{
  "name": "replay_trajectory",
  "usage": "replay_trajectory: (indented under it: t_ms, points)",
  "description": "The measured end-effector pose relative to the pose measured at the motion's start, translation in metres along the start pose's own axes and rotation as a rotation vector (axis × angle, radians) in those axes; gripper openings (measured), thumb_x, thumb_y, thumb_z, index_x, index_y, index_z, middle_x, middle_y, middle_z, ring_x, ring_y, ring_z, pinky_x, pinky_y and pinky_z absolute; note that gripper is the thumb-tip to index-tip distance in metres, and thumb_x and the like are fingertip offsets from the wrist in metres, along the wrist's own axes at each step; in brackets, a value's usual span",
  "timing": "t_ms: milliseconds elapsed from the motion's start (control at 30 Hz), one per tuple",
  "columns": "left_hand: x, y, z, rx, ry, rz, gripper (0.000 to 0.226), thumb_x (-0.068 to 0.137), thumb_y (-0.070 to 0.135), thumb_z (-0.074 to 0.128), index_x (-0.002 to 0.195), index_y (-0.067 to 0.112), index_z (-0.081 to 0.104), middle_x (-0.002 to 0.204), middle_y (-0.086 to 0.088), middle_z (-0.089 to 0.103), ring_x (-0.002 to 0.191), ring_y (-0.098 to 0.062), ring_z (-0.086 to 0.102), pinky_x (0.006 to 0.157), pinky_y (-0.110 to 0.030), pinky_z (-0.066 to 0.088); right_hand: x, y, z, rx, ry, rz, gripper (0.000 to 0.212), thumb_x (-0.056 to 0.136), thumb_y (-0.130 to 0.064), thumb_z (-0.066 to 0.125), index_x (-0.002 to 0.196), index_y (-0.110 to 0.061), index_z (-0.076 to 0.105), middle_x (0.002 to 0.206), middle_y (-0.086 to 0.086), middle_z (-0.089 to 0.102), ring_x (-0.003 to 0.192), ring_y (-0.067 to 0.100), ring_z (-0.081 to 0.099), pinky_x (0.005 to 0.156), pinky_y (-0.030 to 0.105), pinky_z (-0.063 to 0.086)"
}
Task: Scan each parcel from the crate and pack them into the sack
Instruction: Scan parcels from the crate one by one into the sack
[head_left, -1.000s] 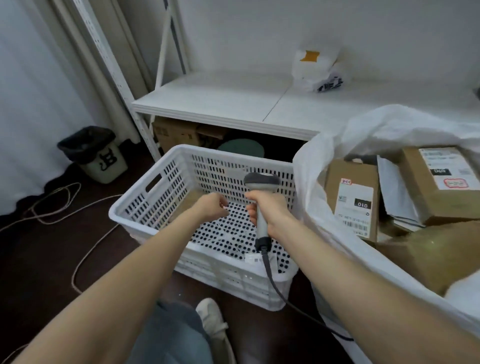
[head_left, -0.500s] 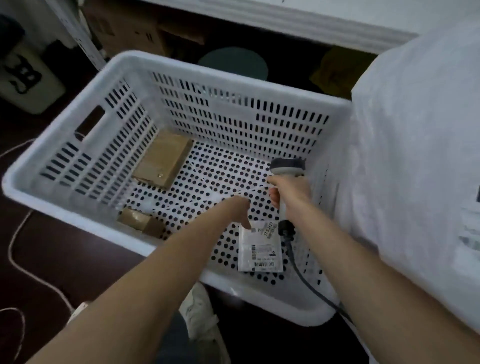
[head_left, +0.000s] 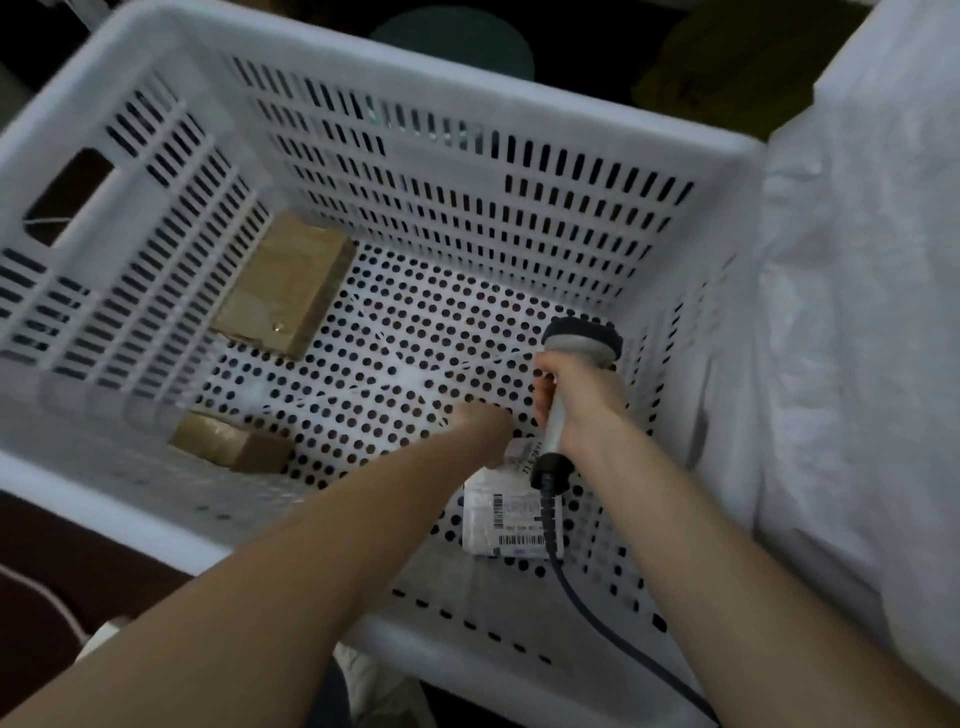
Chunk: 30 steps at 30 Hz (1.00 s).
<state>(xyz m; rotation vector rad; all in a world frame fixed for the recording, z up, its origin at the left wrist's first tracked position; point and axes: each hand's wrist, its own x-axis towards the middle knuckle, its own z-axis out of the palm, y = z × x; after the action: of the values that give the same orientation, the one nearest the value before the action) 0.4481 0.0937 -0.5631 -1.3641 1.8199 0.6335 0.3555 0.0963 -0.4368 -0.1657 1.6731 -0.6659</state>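
A white slotted crate (head_left: 467, 78) fills the view. On its perforated floor lie a flat brown box (head_left: 285, 286) at the left wall, a small brown box (head_left: 234, 441) at the near-left corner, and a small white labelled parcel (head_left: 509, 514) near the front. My left hand (head_left: 483, 426) reaches down to the parcel's far end; its fingers are hidden behind the wrist. My right hand (head_left: 582, 410) grips the handle of a grey barcode scanner (head_left: 582, 338), held upright just right of the parcel. The white sack (head_left: 857, 312) hangs against the crate's right side.
The scanner's dark cable (head_left: 597, 613) trails over the crate's near wall toward the lower right. Dark floor with a pale cord (head_left: 47, 597) shows at the lower left. A white shoe (head_left: 374, 680) is under the crate's front edge.
The view has dropped from the room into the crate. Both hands have gone down inside it; my left hand has come to the white parcel's far end, with the scanner beside it.
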Motion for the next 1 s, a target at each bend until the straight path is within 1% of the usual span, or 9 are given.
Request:
replay_trajectory:
  t_ms: [167,267,400,500,600,667,867,933,1000]
  points:
    - [-0.028,-0.037,-0.031,-0.199,0.055,0.014,0.024,0.089,0.020,0.063,0.110,0.009,0.059,0.082,0.001,0.052,0.083,-0.016,0.053,0.074,-0.026,0.046,-0.009,0.004,-0.007,-0.029,-0.050,-0.024,0.016,0.084,-0.014,0.071,0.095,-0.005,0.066,0.059,0.001,0.063,0.045,0.008,0.055,0.047,0.022,0.048]
    - [-0.071,-0.083,-0.060,-0.407,0.186,0.016,0.017,0.090,0.012,0.059,0.107,0.009,0.060,0.094,-0.001,0.056,0.084,-0.015,0.053,0.071,-0.020,0.044,-0.032,0.007,-0.012,-0.047,-0.096,-0.048,0.016,0.083,-0.016,0.072,0.094,-0.005,0.068,0.059,0.000,0.062,0.048,0.009,0.056,0.052,0.023,0.048]
    - [-0.151,-0.130,-0.089,-0.655,0.394,-0.041,0.020,0.092,0.012,0.059,0.111,0.010,0.062,0.101,-0.004,0.061,0.091,-0.017,0.058,0.083,-0.028,0.047,-0.087,0.002,-0.014,-0.050,-0.176,-0.157,0.009,0.084,-0.011,0.070,0.087,-0.004,0.068,0.065,0.004,0.063,0.054,0.013,0.056,0.060,0.026,0.050]
    - [-0.207,-0.143,-0.102,-0.752,0.504,-0.064,0.016,0.095,0.016,0.056,0.109,0.012,0.062,0.101,-0.005,0.063,0.096,-0.022,0.061,0.082,-0.028,0.049,-0.131,-0.005,-0.017,-0.095,-0.265,-0.312,0.006,0.085,-0.010,0.069,0.087,-0.005,0.067,0.068,0.005,0.064,0.055,0.012,0.057,0.057,0.023,0.050]
    - [-0.265,-0.138,-0.115,-0.831,0.596,-0.054,0.025,0.096,0.015,0.053,0.119,0.009,0.061,0.115,-0.008,0.062,0.108,-0.024,0.058,0.100,-0.042,0.047,-0.174,-0.010,-0.025,-0.171,-0.302,-0.486,0.012,0.084,-0.013,0.072,0.092,-0.007,0.066,0.076,0.004,0.068,0.060,0.012,0.059,0.063,0.026,0.053]
    - [-0.302,-0.127,-0.121,-0.846,0.635,-0.022,0.025,0.096,0.013,0.052,0.119,0.008,0.061,0.114,-0.006,0.061,0.109,-0.023,0.057,0.101,-0.041,0.045,-0.202,-0.011,-0.035,-0.169,-0.271,-0.602,0.019,0.081,-0.013,0.075,0.097,-0.009,0.064,0.081,0.004,0.069,0.063,0.011,0.060,0.066,0.026,0.054]
    - [-0.401,-0.077,-0.140,-0.726,0.703,0.114,0.017,0.097,0.013,0.051,0.109,0.012,0.064,0.096,0.002,0.062,0.089,-0.012,0.056,0.080,-0.023,0.042,-0.269,-0.014,-0.081,-0.105,-0.178,-0.816,0.015,0.074,-0.012,0.076,0.087,-0.012,0.067,0.082,0.003,0.073,0.078,0.018,0.069,0.076,0.037,0.059]
    - [-0.428,-0.057,-0.150,-0.661,0.746,0.156,0.013,0.097,0.013,0.051,0.100,0.015,0.063,0.082,0.006,0.058,0.076,-0.007,0.053,0.064,-0.017,0.039,-0.287,-0.014,-0.098,-0.066,-0.187,-0.848,0.017,0.075,-0.010,0.075,0.090,-0.012,0.068,0.083,0.003,0.073,0.081,0.018,0.070,0.073,0.034,0.058]
    - [-0.447,-0.040,-0.160,-0.629,0.777,0.196,0.013,0.097,0.014,0.052,0.096,0.019,0.063,0.079,0.007,0.058,0.074,-0.006,0.053,0.062,-0.016,0.039,-0.303,-0.013,-0.112,-0.055,-0.166,-0.871,0.014,0.075,-0.008,0.074,0.086,-0.013,0.066,0.080,0.001,0.071,0.077,0.016,0.068,0.070,0.032,0.056]
